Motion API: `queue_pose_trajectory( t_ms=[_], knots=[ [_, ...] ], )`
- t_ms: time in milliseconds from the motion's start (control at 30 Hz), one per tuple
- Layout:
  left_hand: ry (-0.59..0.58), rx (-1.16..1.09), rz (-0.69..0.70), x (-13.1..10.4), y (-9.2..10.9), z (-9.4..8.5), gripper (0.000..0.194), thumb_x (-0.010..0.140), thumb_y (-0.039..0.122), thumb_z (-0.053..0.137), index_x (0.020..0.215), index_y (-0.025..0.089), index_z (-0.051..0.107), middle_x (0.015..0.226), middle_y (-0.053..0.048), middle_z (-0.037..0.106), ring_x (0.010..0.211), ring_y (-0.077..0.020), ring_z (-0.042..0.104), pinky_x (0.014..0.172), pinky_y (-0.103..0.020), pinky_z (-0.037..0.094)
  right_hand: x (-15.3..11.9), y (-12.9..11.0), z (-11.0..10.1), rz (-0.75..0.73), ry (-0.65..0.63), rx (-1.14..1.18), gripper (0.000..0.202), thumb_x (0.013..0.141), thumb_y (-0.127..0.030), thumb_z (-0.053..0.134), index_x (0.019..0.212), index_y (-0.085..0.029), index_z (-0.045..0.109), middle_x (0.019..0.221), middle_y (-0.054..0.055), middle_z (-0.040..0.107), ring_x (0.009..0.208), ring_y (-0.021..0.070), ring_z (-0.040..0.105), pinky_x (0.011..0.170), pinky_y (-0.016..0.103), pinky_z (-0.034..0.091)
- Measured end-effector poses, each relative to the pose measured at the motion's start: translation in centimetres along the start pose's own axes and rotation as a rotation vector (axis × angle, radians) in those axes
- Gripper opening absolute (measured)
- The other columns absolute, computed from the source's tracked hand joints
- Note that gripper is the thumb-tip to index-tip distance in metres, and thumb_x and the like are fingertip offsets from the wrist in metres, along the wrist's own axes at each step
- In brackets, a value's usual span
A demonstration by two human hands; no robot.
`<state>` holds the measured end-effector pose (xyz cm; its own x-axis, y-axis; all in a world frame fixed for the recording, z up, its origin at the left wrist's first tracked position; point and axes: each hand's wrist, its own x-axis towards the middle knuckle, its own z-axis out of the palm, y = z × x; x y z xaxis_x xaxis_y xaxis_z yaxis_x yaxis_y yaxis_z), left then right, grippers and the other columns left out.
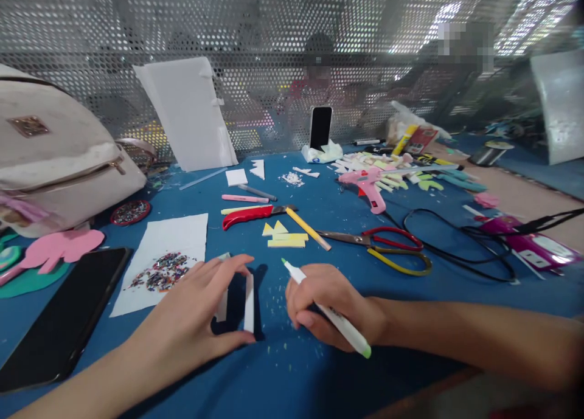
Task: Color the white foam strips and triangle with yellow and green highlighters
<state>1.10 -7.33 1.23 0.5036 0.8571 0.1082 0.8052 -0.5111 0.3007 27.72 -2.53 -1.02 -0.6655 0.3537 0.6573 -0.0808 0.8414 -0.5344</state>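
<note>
My left hand (196, 306) is closed round the ends of a small white strip (249, 303), thumb at its near end and a finger at its far end. Another pale strip (221, 306) lies partly hidden beneath that hand. In my right hand (333, 303) is a white marker with a green tip (342, 326), uncapped, its tip pointing up and left towards the table's middle. Beyond the hands lie yellow strips (286, 244) and small yellow triangles (275, 227). White paper with colourful bits (191, 230) is left of my left hand.
Red-handled cutter (249, 214), yellow stick (308, 228) and scissors (396, 239) lie ahead. A pink glue gun (371, 188) with a black cable is at the right. A dark phone (68, 309) and a white backpack (59, 157) are left. Another phone (320, 128) stands upright.
</note>
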Motion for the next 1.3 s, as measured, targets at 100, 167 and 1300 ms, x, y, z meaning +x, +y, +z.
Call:
queue_pose_trajectory(
  t_ms=[100, 167, 1300],
  knots=[
    [0.008, -0.058, 0.003, -0.1, 1.3, 0.5, 0.100, 0.077, 0.048, 0.082, 0.152, 0.032, 0.017, 0.129, -0.006, 0.062, 0.110, -0.0298, 0.062, 0.094, -0.045, 0.050, 0.3, 0.2, -0.8, -0.100, -0.110, -0.152, 0.013, 0.099, -0.027, 0.048, 0.092, -0.019, 0.054, 0.085, 0.005, 0.070, 0.072, 0.0161, 0.055, 0.072, 0.030, 0.043],
    [0.012, -0.083, 0.003, -0.2, 1.7, 0.9, 0.107, 0.075, 0.049, 0.084, 0.153, 0.034, 0.013, 0.128, -0.005, 0.063, 0.113, -0.0309, 0.061, 0.094, -0.045, 0.049, 0.5, 0.2, -1.2, -0.118, -0.198, -0.251, 0.013, 0.099, -0.028, 0.049, 0.095, -0.018, 0.056, 0.093, 0.007, 0.071, 0.082, 0.0190, 0.055, 0.075, 0.031, 0.043],
    [0.073, -0.118, 0.044, -0.3, 1.0, 2.5, 0.102, 0.080, 0.077, 0.061, 0.156, 0.030, 0.012, 0.124, -0.011, 0.066, 0.107, -0.0325, 0.063, 0.092, -0.045, 0.044, 0.0, 0.4, -0.8, -0.189, -0.397, -0.232, 0.029, 0.103, -0.040, 0.046, 0.093, -0.017, 0.061, 0.098, 0.008, 0.074, 0.093, 0.0157, 0.066, 0.092, 0.030, 0.047]
  ],
)
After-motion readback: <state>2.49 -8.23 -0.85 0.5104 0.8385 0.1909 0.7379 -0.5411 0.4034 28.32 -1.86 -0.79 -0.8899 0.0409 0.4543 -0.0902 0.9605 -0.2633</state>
